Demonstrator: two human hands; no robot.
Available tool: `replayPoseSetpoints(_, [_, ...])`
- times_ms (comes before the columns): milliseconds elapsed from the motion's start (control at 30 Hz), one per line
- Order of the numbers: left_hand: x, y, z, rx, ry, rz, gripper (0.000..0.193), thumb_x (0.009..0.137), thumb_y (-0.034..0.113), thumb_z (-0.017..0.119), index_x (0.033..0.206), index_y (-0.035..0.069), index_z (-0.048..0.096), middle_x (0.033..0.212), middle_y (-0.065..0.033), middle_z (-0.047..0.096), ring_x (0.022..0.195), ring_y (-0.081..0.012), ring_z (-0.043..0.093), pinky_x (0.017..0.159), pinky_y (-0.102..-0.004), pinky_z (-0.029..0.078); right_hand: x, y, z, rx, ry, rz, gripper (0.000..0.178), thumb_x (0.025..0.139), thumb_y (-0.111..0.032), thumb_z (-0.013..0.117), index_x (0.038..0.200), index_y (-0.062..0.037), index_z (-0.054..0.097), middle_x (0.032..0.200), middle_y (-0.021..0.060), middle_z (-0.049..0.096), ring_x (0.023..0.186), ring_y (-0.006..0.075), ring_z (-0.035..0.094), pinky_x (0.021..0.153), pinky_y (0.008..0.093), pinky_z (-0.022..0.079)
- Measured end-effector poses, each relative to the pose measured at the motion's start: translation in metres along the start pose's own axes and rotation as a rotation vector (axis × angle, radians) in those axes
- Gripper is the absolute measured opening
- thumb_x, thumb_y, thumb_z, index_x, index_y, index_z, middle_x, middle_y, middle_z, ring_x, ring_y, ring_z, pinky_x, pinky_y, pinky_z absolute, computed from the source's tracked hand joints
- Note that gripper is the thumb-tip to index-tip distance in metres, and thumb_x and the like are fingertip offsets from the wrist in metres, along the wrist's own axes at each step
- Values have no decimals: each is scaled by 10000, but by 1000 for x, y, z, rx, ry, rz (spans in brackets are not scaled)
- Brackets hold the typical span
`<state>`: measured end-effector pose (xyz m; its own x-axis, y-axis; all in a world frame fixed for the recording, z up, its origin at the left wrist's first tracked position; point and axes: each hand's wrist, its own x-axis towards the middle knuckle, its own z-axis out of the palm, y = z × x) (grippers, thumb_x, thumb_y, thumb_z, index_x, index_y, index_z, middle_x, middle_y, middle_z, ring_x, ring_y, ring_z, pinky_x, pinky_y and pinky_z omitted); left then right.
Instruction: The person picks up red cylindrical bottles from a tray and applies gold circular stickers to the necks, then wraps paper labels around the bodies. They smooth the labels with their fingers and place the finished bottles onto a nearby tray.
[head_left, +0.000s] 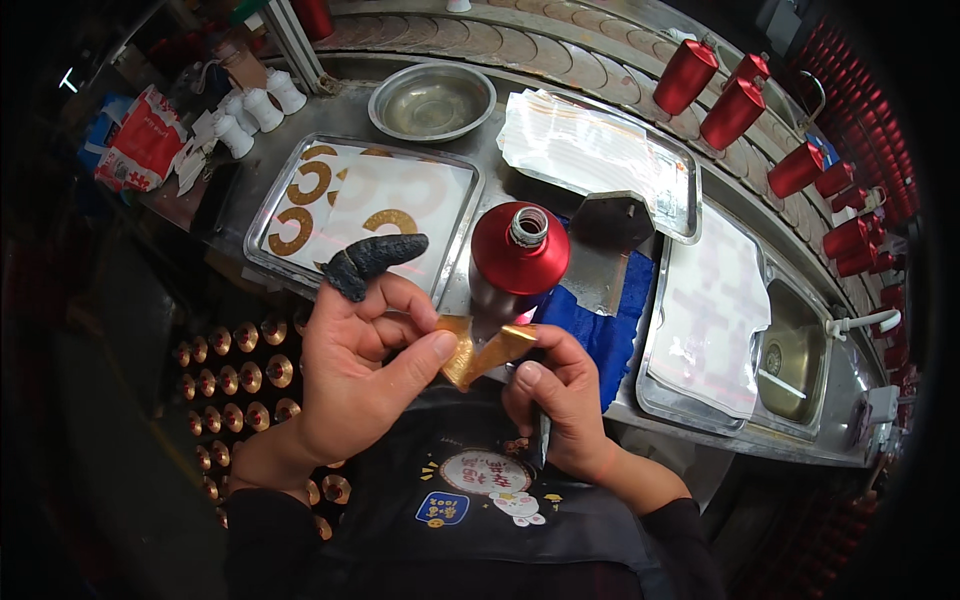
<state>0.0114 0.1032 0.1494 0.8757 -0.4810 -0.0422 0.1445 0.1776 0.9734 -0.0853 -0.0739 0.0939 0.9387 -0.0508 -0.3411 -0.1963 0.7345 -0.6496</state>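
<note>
Bent gold strip (459,364) in left fingers (416,366) and right fingers (551,391)

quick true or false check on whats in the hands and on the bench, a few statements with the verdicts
1. The left hand and right hand both grip the gold piece. True.
2. The gold C-shaped pieces lie in the sink. False: they lie on the paper-lined tray at the left.
3. A black wrinkled covering is on a left-hand finger. True.
4. The red bottle just beyond the hands is capped. False: its mouth is open.
5. The apron is plain white. False: it is dark with printed pictures.
</note>
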Motion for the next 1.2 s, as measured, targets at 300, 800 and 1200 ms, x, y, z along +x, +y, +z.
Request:
replayPoseSetpoints(300, [24,-50,24,-46,100,203,487,912,-75,663,1316,-25,396,1051,-86,581,892,-103,641,783,-242,555,31,-30,-26,-476,60,-726,478,899,55,675,1354,25,532,1218,117,666,990,123,660,807,252,548])
replayPoseSetpoints(800, [75,-86,-5,-163,-44,129,588,940,-2,602,1472,15,353,1371,-134,517,1281,-208,512,1094,-356,400,62,-30,-30,-480,142,-590,661,906,-38,698,1501,7,413,1247,79,634,770,40,603,631,171,469])
replayPoseSetpoints(1200, [74,-91,0,-334,-196,15,596,968,29,577,1505,-4,321,1542,-198,432,1414,-275,443,1190,-434,332,58,-19,-24,-799,195,-715,853,812,7,794,1537,10,345,1494,145,454,805,53,635,609,147,495])
